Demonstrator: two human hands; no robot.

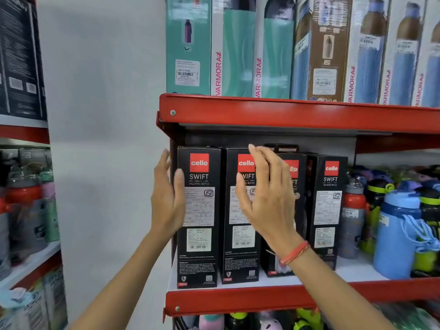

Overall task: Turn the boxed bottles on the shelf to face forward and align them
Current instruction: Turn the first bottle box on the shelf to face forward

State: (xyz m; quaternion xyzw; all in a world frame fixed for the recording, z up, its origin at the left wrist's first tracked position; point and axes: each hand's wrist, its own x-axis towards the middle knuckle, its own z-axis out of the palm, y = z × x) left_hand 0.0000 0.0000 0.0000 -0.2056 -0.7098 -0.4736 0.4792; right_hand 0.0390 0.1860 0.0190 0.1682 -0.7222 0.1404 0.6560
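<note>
Several tall black boxed bottles with red "cello SWIFT" labels stand in a row on the white middle shelf (357,270). The leftmost box (198,246) sits at the shelf's left end; my left hand (166,198) rests flat against its left side, thumb on its front. A second box (240,253) stands beside it. My right hand (266,198) hovers with fingers spread in front of the second and third box (298,186), holding nothing. The third box sits a little further back and is partly hidden by my hand. A fourth box (327,210) stands to the right.
Loose bottles fill the shelf's right part, among them a red-and-grey one (352,215) and a blue one (397,234). Red shelf edges (285,113) run above and below. Teal and blue boxed bottles (238,44) stand on the upper shelf. Another rack (23,186) is at left.
</note>
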